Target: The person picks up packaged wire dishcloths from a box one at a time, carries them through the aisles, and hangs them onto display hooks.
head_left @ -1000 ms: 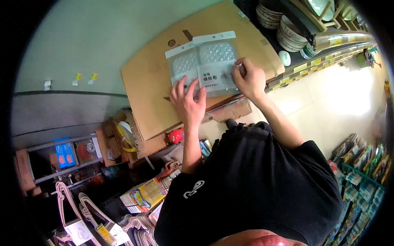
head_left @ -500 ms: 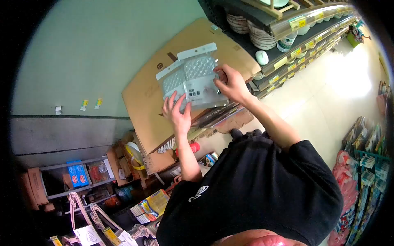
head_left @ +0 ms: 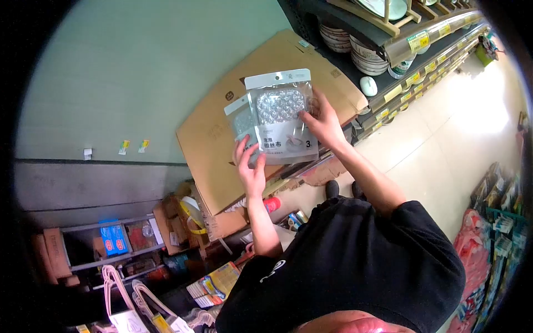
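A clear and white package point(head_left: 281, 116) with a silvery bubbled cloth inside is raised over the cardboard box point(head_left: 211, 161). My right hand point(head_left: 323, 123) grips its right edge, thumb on the front and fingers partly hidden behind. A second similar package point(head_left: 242, 117) lies to the left, partly covered by the first one. My left hand point(head_left: 250, 169) is at the lower left of both packages, its fingers apart and the fingertips touching the second package and near the first one's lower corner.
Shelves with stacked bowls point(head_left: 369, 60) and a white computer mouse point(head_left: 368, 86) stand at upper right. Hangers point(head_left: 119, 288), a blue box point(head_left: 113, 238) and boxed goods point(head_left: 215, 284) are at lower left. Hanging goods point(head_left: 502, 238) line the right side.
The right-hand package has come up off the other and now faces the camera more squarely. My right thumb has moved onto its front. The camera view has shifted.
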`<action>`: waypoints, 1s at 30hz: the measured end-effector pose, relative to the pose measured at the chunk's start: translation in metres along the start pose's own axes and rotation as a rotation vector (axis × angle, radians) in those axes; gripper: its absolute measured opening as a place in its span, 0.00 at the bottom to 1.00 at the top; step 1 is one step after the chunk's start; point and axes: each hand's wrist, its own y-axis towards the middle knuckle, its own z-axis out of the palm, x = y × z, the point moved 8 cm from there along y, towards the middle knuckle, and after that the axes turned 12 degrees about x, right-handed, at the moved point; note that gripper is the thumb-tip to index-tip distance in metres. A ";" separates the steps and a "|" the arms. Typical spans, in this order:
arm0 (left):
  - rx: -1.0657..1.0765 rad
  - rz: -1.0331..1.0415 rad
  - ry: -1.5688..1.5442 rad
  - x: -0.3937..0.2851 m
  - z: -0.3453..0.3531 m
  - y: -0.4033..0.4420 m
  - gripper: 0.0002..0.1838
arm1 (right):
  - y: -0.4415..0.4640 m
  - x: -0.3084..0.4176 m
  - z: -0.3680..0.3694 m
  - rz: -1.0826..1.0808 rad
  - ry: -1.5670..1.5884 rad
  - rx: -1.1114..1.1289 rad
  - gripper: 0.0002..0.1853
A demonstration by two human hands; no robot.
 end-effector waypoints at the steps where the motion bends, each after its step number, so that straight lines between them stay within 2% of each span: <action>1: -0.019 0.006 -0.083 0.003 -0.002 0.001 0.12 | 0.006 0.001 0.003 -0.013 0.038 -0.036 0.37; 4: -0.028 0.026 -0.204 0.010 -0.006 0.002 0.12 | 0.022 0.000 0.019 0.027 0.170 0.041 0.36; 5: -0.035 0.013 -0.284 0.012 -0.007 0.001 0.12 | 0.022 0.004 0.018 0.081 -0.052 0.019 0.33; 6: -0.044 -0.001 -0.363 0.017 -0.009 -0.002 0.13 | 0.019 0.003 0.020 0.092 -0.053 0.016 0.33; 8: -0.023 0.039 -0.298 0.019 -0.011 -0.001 0.12 | 0.019 -0.002 0.020 0.196 -0.155 0.027 0.32; 9: -0.022 0.047 -0.301 0.020 -0.011 -0.001 0.12 | 0.016 0.006 0.021 0.116 -0.095 -0.021 0.31; 12: -0.005 0.063 -0.367 0.027 -0.004 0.007 0.12 | 0.018 -0.018 0.012 0.094 -0.087 -0.067 0.31; 13: -0.002 0.046 -0.401 0.029 -0.002 0.001 0.12 | 0.018 -0.006 0.011 -0.018 -0.177 -0.115 0.30; 14: 0.056 0.055 -0.268 0.018 -0.008 0.004 0.13 | 0.011 -0.005 0.012 0.018 -0.191 -0.109 0.30; 17: 0.056 0.064 -0.214 0.011 -0.013 0.000 0.13 | 0.014 -0.009 0.011 0.091 -0.134 -0.097 0.29; 20: 0.039 0.094 -0.185 0.012 -0.013 0.003 0.14 | 0.016 -0.003 0.014 0.030 -0.170 -0.121 0.29; 28: 0.024 0.151 -0.100 0.006 -0.013 -0.002 0.15 | 0.013 -0.005 0.012 0.097 -0.221 -0.126 0.29; 30: 0.021 0.148 -0.097 0.006 -0.011 -0.002 0.15 | 0.013 -0.002 0.013 0.037 -0.176 -0.128 0.29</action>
